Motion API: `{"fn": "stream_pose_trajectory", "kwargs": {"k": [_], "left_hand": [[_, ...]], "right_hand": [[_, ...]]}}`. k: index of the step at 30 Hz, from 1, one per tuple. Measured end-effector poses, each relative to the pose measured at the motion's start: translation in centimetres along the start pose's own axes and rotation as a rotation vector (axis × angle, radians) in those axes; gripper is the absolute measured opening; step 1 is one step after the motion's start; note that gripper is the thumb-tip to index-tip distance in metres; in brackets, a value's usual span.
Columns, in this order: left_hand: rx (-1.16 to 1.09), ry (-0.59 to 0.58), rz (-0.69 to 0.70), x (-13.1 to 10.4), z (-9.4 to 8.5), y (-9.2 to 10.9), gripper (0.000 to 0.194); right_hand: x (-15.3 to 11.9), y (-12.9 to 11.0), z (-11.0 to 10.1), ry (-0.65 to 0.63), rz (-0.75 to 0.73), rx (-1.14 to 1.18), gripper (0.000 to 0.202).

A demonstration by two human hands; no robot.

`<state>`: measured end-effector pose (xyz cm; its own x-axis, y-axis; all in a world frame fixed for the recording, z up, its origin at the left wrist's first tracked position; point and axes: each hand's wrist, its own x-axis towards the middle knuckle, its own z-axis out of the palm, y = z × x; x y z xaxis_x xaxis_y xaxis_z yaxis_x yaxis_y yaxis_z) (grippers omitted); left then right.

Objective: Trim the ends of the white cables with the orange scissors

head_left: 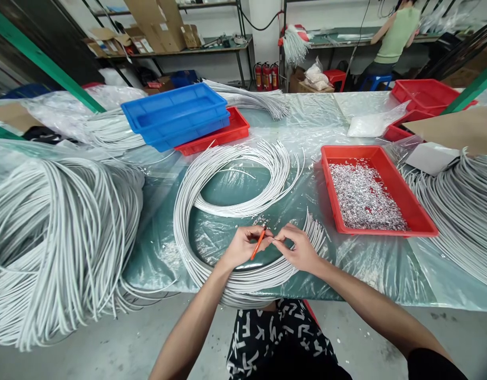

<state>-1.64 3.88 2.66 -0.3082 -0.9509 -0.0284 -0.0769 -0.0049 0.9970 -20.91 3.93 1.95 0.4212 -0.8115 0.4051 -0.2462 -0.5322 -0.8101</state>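
Here, both hands meet over a coil of thin white cable at the near edge of the plastic-covered table.

The left hand (243, 246) pinches a slim orange tool (259, 243); the right hand (300, 249) pinches what looks like a cable end, too small to tell, its fingertips touching the tool's tip. The looped white cable coil (231, 174) lies beneath, partly hanging over the near edge. Judging from this, a slip could drop the tiny piece among the loops, or the overhanging coil could slide off. A red plastic tray (405, 203) of silvery metal bits sits toward the right edge, near enough for an elbow to knock.
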Motion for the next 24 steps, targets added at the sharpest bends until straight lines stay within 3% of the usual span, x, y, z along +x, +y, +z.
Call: {"fn": "stream_pose_trajectory", "kwargs": {"k": [7, 14, 24], "left_hand": [[0.047, 0.033, 0.024, 0.0, 0.1, 0.3, 0.019], [0.045, 0.200, 0.015, 0.2, -0.1, 0.1, 0.024], [0.170, 0.393, -0.006, 1.2, -1.5, -2.0, 0.024]], "right_hand": [[0.0, 0.0, 0.0, -0.010, 0.028, 0.020, 0.022], [0.0, 0.1, -0.2, -0.017, 0.137, 0.090, 0.030], [-0.1, 0.4, 0.0, 0.027, 0.200, 0.153, 0.029]]}}
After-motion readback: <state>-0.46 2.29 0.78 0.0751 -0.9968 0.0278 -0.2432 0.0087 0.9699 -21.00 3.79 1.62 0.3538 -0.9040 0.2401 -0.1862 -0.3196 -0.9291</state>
